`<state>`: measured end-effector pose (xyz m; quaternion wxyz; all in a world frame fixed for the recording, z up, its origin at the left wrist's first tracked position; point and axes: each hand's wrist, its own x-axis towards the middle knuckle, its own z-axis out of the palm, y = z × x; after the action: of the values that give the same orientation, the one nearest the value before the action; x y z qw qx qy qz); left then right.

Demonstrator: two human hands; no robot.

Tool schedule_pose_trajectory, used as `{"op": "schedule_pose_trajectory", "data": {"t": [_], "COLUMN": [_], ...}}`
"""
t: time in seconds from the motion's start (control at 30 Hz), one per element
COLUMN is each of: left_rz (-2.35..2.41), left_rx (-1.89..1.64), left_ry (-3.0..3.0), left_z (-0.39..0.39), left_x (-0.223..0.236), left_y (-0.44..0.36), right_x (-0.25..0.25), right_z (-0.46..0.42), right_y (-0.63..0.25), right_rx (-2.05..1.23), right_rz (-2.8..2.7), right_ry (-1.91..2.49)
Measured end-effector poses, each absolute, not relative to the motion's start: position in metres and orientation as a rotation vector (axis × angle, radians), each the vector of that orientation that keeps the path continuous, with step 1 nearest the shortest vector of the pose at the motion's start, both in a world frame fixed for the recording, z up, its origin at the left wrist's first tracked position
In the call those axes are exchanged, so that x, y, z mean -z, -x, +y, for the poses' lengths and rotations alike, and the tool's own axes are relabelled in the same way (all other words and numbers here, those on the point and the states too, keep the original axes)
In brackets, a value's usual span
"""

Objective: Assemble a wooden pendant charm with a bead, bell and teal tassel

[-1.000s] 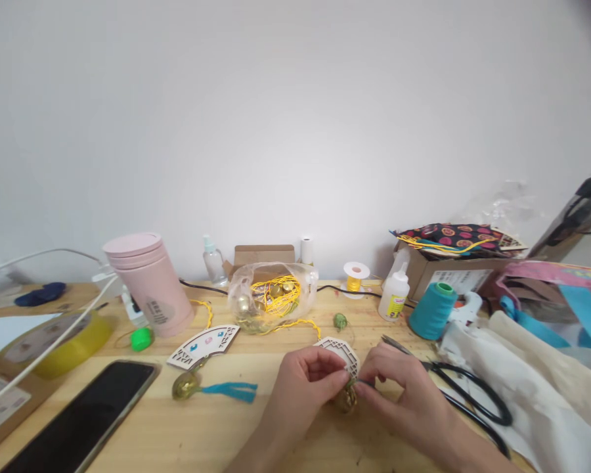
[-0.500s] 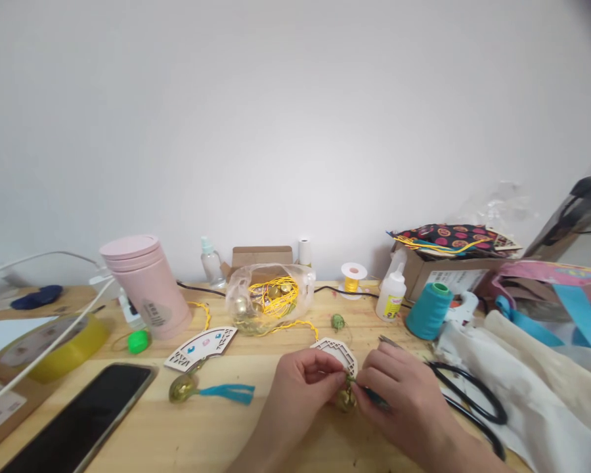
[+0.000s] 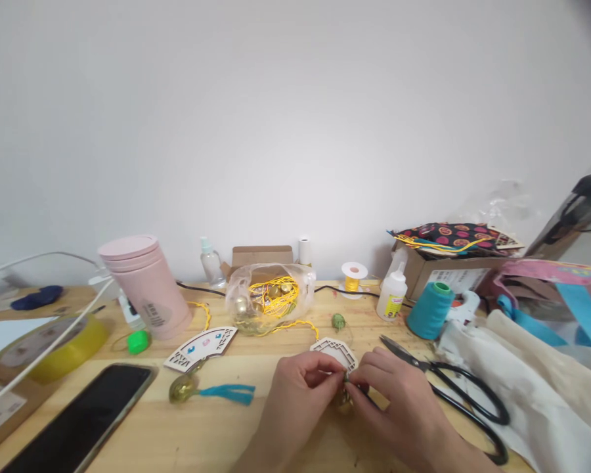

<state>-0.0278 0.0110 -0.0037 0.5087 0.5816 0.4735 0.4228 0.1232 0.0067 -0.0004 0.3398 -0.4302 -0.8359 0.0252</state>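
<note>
My left hand (image 3: pixel 303 391) is closed, its thumb and index finger pinching a short greenish cord (image 3: pixel 345 377). Fingertips of my right hand (image 3: pixel 396 397) press together on the same cord from the other side. Just beyond the fingers lies a pale wooden openwork pendant (image 3: pixel 335 351) with a yellow cord running from its far edge. Below the pinch a gold bell (image 3: pixel 345 402) shows only in part, mostly covered by my fingers. To the left rest a fan-shaped wooden pendant (image 3: pixel 201 348), a second gold bell (image 3: pixel 181 389) and a blue tassel (image 3: pixel 231 393).
Black-handled scissors (image 3: pixel 426 365) lie beside my right hand. Behind are a plastic bag of bells and yellow cords (image 3: pixel 236 295), a glue bottle (image 3: pixel 392 297) and a teal thread cone (image 3: pixel 429 312). On the left are a pink tumbler (image 3: pixel 145 282), yellow tape (image 3: pixel 73 351) and a phone (image 3: pixel 79 420).
My right hand has shifted slightly down and toward the left, uncovering more of the scissors. Both hands keep their pinch at the cord.
</note>
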Motion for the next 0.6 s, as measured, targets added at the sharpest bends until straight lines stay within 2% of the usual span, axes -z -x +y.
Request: {"op": "schedule_pose_trajectory", "data": {"t": [0.3, 0.6], "left_rz": [1.151, 1.125], "left_rx": [-0.985, -0.967], "left_ry": [-1.514, -1.63], "left_z": [0.0115, 0.0095], "left_x": [0.0024, -0.0024], "left_y": [0.0299, 0.0329], "right_x": [0.0042, -0.0009], "right_z": [0.0071, 0.0047], "right_y": [-0.1229, -0.1243], "right_rx": [-0.043, -0.377], "right_rz": [-2.161, -2.127], "right_ry": [1.143, 1.296]}}
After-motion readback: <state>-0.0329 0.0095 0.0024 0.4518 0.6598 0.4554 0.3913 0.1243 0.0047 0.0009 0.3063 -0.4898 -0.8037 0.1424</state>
